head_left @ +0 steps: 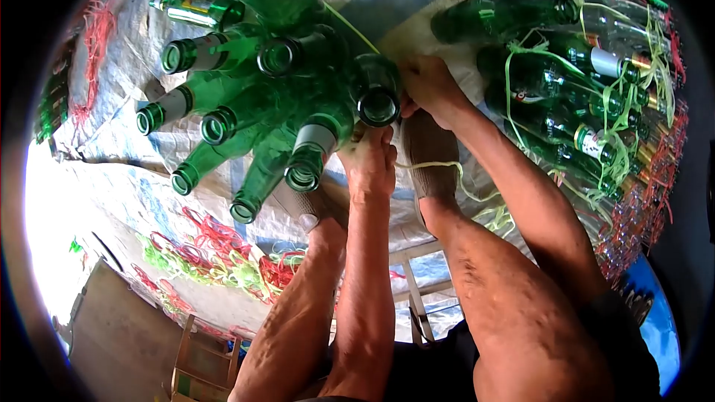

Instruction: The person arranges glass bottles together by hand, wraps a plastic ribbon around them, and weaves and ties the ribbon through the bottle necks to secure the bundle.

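A cluster of green glass bottles [287,82] stands before me, necks pointing up and outward. Pale yellow-green string [351,27] stretches tight along its far side to my right hand [433,89], whose fingers are closed on it beside the nearest bottle [375,85]. Just below that bottle's mouth, my left hand [370,156] is closed, palm side partly hidden. A loose tail of the string leaves it and trails off to the right. Part of the string's path around the bottles is hidden.
Tied green bottles [551,97] lie at right, with a single bottle [499,17] above them. Another small bottle [195,9] lies at upper left. Red and green string scraps [231,260] litter the sheeting [112,115]. A wooden stool [201,361] is at lower left.
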